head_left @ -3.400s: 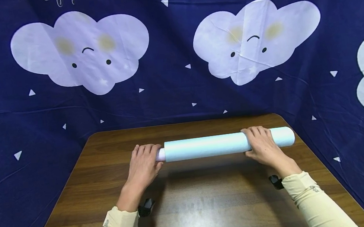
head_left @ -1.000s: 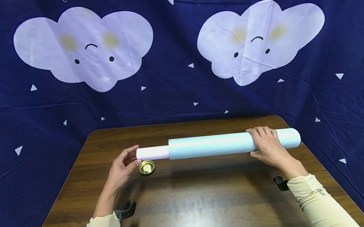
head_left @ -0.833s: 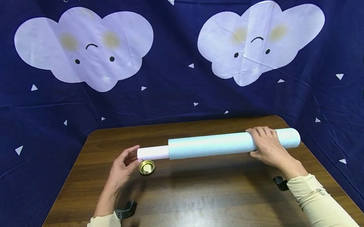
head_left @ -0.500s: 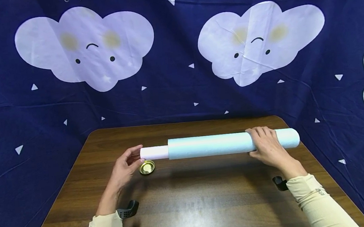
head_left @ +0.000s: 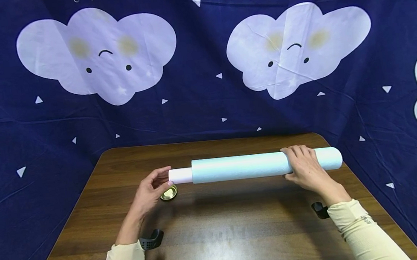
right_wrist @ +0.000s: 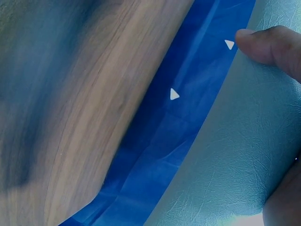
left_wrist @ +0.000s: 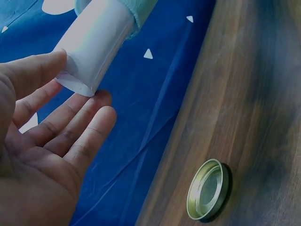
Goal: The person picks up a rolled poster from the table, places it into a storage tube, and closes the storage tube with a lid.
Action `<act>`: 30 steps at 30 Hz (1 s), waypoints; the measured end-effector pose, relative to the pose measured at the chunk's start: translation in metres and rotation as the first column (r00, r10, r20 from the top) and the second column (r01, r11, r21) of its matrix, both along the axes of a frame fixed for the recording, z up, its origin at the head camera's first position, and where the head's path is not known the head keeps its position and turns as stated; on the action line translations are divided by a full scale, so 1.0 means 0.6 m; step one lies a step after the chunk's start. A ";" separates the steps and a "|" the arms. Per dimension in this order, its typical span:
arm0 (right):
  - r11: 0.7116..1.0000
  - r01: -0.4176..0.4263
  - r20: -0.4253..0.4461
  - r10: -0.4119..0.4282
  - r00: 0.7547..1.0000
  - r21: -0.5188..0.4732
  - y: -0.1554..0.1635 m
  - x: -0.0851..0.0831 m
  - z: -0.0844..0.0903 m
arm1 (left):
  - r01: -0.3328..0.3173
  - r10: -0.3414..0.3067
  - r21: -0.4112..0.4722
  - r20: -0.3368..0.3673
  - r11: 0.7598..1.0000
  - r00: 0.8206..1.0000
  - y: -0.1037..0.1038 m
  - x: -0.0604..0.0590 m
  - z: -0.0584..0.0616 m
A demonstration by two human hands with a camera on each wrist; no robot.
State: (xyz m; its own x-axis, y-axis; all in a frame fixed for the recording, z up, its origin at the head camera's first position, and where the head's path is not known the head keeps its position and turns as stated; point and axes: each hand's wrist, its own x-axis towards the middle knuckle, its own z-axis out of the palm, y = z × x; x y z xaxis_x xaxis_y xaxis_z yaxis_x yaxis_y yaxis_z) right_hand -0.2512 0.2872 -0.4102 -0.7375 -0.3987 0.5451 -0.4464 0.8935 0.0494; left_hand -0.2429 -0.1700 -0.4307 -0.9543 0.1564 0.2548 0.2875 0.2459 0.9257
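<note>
One left hand (head_left: 148, 194) pinches the end of a white roll (head_left: 180, 176), which runs straight rightward into a light-blue tube (head_left: 240, 167).
From where I stand, the left thumb is on the roll's near side, the fingers reach to its far side, and the palm is apart from the roll's end. Roll and tube share one long axis, level, left to right, above the wooden table (head_left: 220, 231). The right hand (head_left: 305, 166) grips over the tube toward its other end, so the left is nearer the roll. Only a short stretch of roll shows; how deep the rest reaches inside the tube is hidden. Just below the left thumb, partly covered, a gold lid (head_left: 168, 193) lies hollow side up on the table.
</note>
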 end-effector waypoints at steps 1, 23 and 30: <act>1.000 0.000 0.003 0.000 1.000 -0.001 0.000 0.001 0.001 | 0.005 -0.005 0.000 0.002 1.000 1.000 0.002 0.000 0.001; 1.000 0.002 0.015 -0.002 1.000 -0.002 -0.001 0.006 -0.002 | 0.071 -0.072 -0.026 -0.046 0.997 0.996 0.046 -0.002 0.009; 1.000 0.005 0.019 -0.005 1.000 -0.005 0.000 0.006 -0.003 | 0.090 -0.091 -0.022 -0.068 0.996 0.994 0.057 -0.005 0.008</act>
